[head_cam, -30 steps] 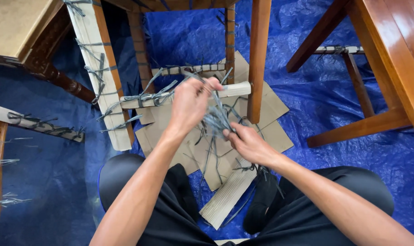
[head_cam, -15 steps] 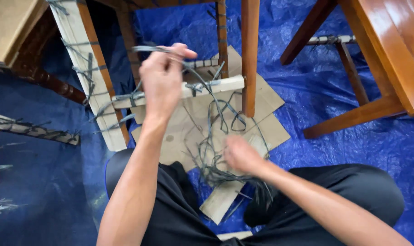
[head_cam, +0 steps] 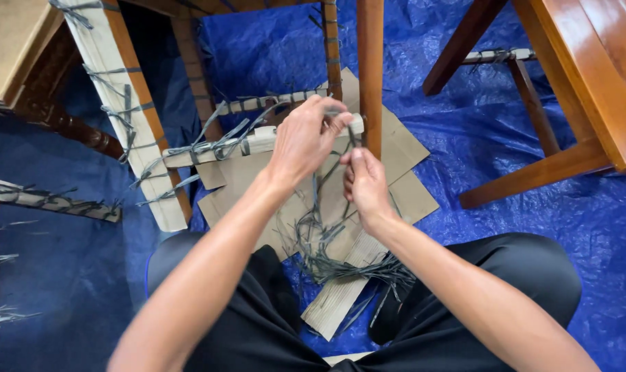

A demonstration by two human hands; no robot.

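Tying grey strapping onto the paper-wrapped chair rung

I see my left hand clamping the pale wrapped wooden rung, right hand just below pinching a grey plastic strip; next, pull tight.

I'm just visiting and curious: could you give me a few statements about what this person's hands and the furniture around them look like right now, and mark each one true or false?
1. Both hands are at a paper-wrapped chair rung. True.
2. The floor is covered with a red carpet. False: a blue tarp with cardboard sheets covers it.
3. The right hand grips grey strapping. True.
4. The left hand rests on the person's knee. False: it is raised at the rung's end, by a wooden chair leg.
5. Loose grey strips lie piled below the hands. True.
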